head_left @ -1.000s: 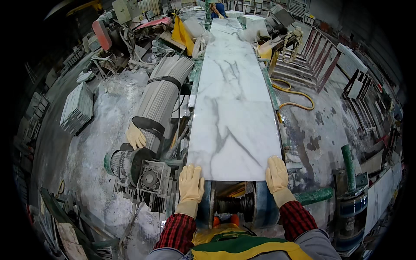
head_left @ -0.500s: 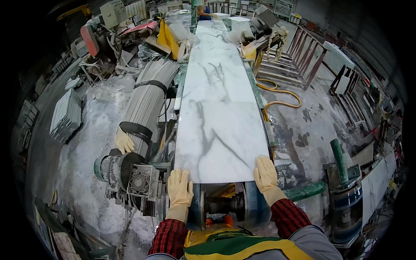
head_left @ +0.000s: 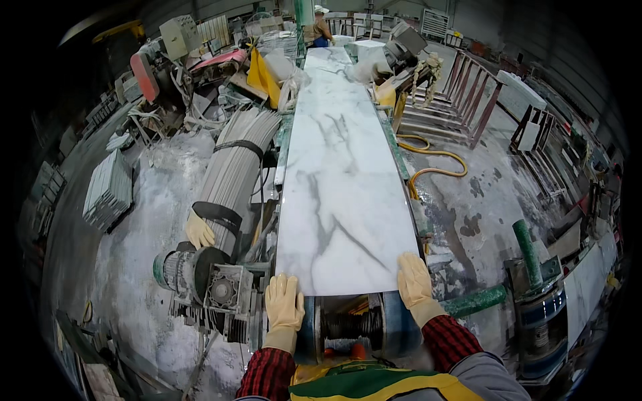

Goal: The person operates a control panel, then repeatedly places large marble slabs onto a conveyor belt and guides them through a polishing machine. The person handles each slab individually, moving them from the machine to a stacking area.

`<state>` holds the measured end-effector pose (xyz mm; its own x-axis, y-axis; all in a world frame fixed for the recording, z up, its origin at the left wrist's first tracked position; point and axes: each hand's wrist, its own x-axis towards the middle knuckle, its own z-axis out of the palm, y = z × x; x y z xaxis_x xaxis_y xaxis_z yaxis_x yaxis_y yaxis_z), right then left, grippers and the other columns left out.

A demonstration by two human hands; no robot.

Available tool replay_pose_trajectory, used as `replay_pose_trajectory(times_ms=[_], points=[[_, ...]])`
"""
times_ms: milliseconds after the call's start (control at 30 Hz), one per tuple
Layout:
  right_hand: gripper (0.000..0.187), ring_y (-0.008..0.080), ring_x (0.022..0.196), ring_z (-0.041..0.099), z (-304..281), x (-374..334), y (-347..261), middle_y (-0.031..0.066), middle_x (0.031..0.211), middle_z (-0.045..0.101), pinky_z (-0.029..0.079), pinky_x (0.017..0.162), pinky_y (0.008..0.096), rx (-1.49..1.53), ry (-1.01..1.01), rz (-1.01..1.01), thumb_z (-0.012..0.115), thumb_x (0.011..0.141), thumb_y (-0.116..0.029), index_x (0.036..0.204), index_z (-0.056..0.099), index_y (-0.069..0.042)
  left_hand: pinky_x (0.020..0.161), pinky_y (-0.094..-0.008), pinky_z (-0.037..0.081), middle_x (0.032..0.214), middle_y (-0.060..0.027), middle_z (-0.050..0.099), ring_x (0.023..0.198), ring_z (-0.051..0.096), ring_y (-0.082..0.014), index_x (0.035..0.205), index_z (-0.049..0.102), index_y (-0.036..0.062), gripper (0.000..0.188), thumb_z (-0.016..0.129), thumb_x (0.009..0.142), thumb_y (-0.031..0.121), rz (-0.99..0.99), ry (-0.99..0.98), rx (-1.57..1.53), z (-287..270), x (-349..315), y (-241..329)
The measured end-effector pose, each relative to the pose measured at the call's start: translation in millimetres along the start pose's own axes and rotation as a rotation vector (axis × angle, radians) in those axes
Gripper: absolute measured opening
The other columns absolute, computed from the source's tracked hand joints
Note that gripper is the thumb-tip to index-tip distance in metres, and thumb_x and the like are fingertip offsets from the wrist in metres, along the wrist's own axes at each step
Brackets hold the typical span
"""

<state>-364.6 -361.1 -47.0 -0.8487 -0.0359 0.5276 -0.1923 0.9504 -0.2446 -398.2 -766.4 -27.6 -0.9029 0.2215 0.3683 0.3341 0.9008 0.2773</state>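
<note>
A long run of white marble slab [head_left: 348, 227] with grey veins stretches away from me along a narrow conveyor. My left hand [head_left: 285, 307], in a cream rubber glove, lies at the near left corner of the slab, fingers extended. At the near right corner is my right hand [head_left: 416, 284], gloved alike, its fingers stretched along the slab's side edge. Neither hand is wrapped round anything. Below the slab's near edge shows the conveyor's end roller [head_left: 351, 326], with blue bands at either side.
Left of the conveyor stand a motor [head_left: 177, 267], a strapped bundle of grey strips [head_left: 244, 144] and a loose cream glove [head_left: 199, 230]. On the right are a green bar [head_left: 475, 301], a yellow hose [head_left: 441, 155] and a metal rack [head_left: 461, 100]. Another person [head_left: 318, 30] stands at the far end.
The whole view has shifted, so the scene sits slightly lower. My hands stay at the slab's near corners. The far person shows more fully.
</note>
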Motion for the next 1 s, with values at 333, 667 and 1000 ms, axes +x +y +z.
replay_pose_trajectory(times_ms=[333,667,1000], points=[[0.039,0.0456,0.133,0.062,-6,1,-5,0.0234,0.138,0.068,0.048,0.117,0.0549,0.029,0.045,-0.026,0.068,0.098,-0.014,0.135,0.068,-0.002,0.125,-0.0604,0.038,0.152,-0.0257,0.061,0.143,0.052,-0.0514,0.144,0.064,0.0094,0.05,0.074,0.097,0.025,-0.001,0.001,0.035,8,-10,-4],[0.037,0.0455,0.131,0.062,-20,-1,-16,0.023,0.136,0.068,0.049,0.116,0.0551,0.052,0.052,0.002,0.067,0.098,-0.014,0.134,0.069,-0.003,0.127,-0.0601,0.037,0.155,-0.0271,0.06,0.146,0.051,-0.0526,0.146,0.063,0.0089,0.05,0.073,0.1,0.025,-0.02,-0.027,0.03,3,-17,1],[0.038,0.0457,0.129,0.063,-16,-11,-15,0.0231,0.136,0.069,0.049,0.116,0.0555,0.032,0.105,-0.026,0.069,0.096,-0.012,0.132,0.069,-0.002,0.125,-0.0582,0.037,0.152,-0.0246,0.061,0.144,0.052,-0.0504,0.146,0.063,0.0091,0.05,0.072,0.099,0.024,0.008,-0.009,0.093,-1,-23,3]])
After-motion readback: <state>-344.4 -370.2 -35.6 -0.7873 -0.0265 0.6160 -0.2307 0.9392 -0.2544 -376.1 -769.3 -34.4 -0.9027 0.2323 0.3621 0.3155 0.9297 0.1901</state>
